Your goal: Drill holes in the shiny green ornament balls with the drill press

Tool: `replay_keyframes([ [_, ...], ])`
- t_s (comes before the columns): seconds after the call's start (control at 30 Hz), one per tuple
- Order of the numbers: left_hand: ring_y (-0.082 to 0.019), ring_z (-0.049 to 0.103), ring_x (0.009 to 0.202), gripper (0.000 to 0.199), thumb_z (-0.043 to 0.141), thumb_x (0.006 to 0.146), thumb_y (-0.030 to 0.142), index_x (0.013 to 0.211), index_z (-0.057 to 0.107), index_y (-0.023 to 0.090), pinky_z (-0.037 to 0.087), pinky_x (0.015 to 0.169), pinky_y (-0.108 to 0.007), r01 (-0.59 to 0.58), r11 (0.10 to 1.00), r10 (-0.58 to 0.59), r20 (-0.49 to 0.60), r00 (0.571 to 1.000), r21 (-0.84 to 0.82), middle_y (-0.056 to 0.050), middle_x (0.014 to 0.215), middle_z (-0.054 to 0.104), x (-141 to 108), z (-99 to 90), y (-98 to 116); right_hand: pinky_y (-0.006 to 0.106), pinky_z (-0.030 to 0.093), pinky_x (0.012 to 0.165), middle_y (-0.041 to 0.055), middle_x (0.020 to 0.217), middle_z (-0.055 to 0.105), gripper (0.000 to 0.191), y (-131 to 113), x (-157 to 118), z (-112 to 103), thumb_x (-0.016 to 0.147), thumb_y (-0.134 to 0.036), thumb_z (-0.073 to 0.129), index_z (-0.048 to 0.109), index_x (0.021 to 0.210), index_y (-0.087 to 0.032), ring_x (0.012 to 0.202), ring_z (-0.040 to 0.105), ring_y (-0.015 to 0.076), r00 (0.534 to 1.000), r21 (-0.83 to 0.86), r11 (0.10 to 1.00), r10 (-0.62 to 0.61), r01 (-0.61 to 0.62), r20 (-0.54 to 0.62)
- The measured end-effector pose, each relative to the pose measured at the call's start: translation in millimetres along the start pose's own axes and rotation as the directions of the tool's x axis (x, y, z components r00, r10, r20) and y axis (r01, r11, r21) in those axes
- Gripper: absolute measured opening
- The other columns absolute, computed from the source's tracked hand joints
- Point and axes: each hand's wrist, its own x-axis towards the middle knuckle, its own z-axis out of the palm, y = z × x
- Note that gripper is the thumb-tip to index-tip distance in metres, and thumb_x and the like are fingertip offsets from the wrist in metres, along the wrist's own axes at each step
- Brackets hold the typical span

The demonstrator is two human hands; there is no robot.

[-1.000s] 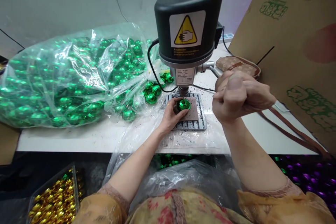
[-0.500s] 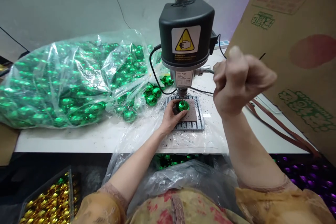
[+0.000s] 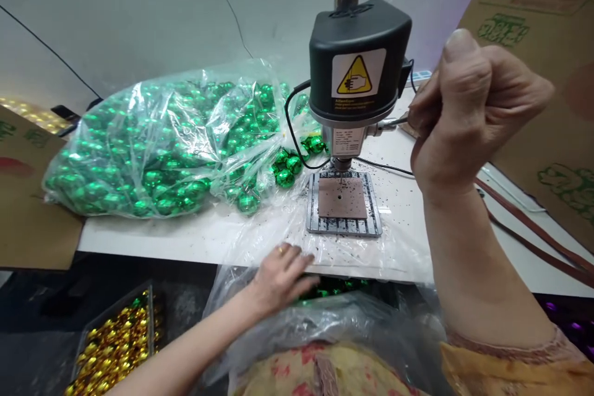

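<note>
A black drill press with a yellow warning label stands over a slotted metal base. On that base lies a brown square pad with a small hole and no ball on it; dark shavings are scattered around. My right hand is closed around the end of the press's lever, at the right of the motor housing. My left hand is at the table's front edge, fingers apart and holding nothing, above the plastic-lined opening where green balls show.
A big clear bag of shiny green balls fills the table's left side, with loose green balls by its mouth. Gold balls sit in a bin at lower left. Cardboard boxes stand at both sides. Brown straps lie at right.
My left hand has let go of the green ball and moved down from the pad to the table edge. The ball is gone from the pad. My right hand remains on the lever; the view has shifted.
</note>
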Motion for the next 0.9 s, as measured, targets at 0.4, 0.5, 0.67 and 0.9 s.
replay_keyframes([
  [0.4, -0.028, 0.062, 0.106, 0.035, 0.072, 0.081, 0.022, 0.114, 0.065, 0.022, 0.049, 0.096, -0.043, 0.441, 0.873, -0.456, -0.028, 0.89, -0.207, -0.01, 0.107, 0.064, 108, 34.2, -135, 0.028, 0.024, 0.043, -0.0057, 0.041, 0.039, 0.043, 6, 0, -2, 0.089, -0.028, 0.064, 0.051, 0.049, -0.019, 0.038, 0.032, 0.0039, 1.0, 0.002, 1.0, -0.027, 0.027, 0.002],
  [0.5, -0.02, 0.066, 0.091, 0.038, 0.064, 0.09, 0.041, 0.123, 0.058, 0.022, 0.055, 0.084, -0.036, 0.425, 0.621, -0.562, 0.004, 0.827, -0.659, -0.007, 0.106, 0.068, 107, 38.8, -112, 0.027, 0.027, 0.043, -0.0058, 0.043, 0.042, 0.044, 5, 0, -3, 0.09, -0.034, 0.062, 0.05, 0.051, -0.019, 0.038, 0.033, 0.0028, 1.0, -0.05, 0.999, -0.009, 0.009, 0.012],
  [0.67, -0.018, 0.069, 0.093, 0.046, 0.062, 0.091, 0.054, 0.126, 0.06, 0.023, 0.057, 0.083, -0.034, 0.395, 0.223, -0.622, 0.182, 0.762, -0.891, -0.007, 0.109, 0.072, 113, 57.0, -74, 0.023, 0.031, 0.045, -0.007, 0.045, 0.039, 0.047, 0, -1, -3, 0.092, -0.037, 0.058, 0.045, 0.052, -0.018, 0.039, 0.031, 0.0007, 1.0, -0.125, 0.992, 0.012, -0.009, 0.024],
  [0.9, -0.021, 0.067, 0.102, 0.054, 0.076, 0.08, 0.054, 0.121, 0.064, 0.022, 0.055, 0.088, -0.034, 0.389, 0.396, -0.548, 0.126, 0.827, -0.832, -0.008, 0.114, 0.071, 122, 79.6, -72, 0.022, 0.036, 0.049, -0.007, 0.045, 0.038, 0.047, -5, -3, -4, 0.093, -0.038, 0.057, 0.044, 0.052, -0.018, 0.041, 0.033, 0.0008, 0.998, -0.139, 0.989, 0.05, -0.044, 0.043],
])
